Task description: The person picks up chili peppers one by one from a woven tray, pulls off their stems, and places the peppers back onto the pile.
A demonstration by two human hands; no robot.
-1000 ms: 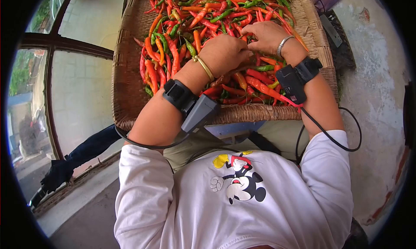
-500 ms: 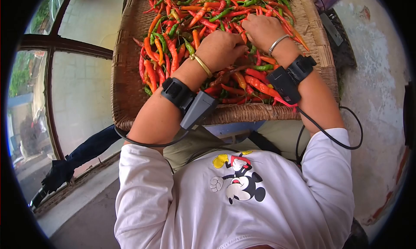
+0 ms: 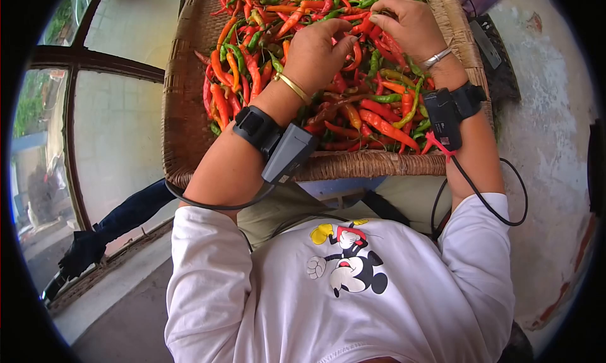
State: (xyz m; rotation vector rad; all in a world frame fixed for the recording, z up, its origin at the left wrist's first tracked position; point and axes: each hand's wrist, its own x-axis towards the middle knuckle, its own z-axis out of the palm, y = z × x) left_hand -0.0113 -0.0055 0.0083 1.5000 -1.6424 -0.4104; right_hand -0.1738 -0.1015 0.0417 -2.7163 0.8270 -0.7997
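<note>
Currently: curved red chilli pepper (image 3: 356,53) lies on top of the heap, mid-width of the tray and towards its far edge. Left hand (image 3: 315,50) is curled, with thumb and fingertips pinched on the pepper's upper end. Right hand (image 3: 410,23) is just beside it, nearer the tray's right edge, fingers bent with the tips down in the heap. Whether they grip a pepper cannot be told. Fingertips of the two hands are near each other, apart.

Heap of long red, orange and green chilli peppers (image 3: 372,120) covers the shallow brown woven wicker tray (image 3: 379,164) from near edge to far, leaving bare weave along the left edge.

Thin gold bangle (image 3: 291,87) on the left wrist, silver bangle (image 3: 437,58) on the right. Behind each bangle is a black strap: the left one carries a grey box unit (image 3: 287,151), the right one a black box unit (image 3: 445,117), both cabled. Both forearms cross the tray's near edge. Below them is a white shirt with cartoon print (image 3: 344,262).
</note>
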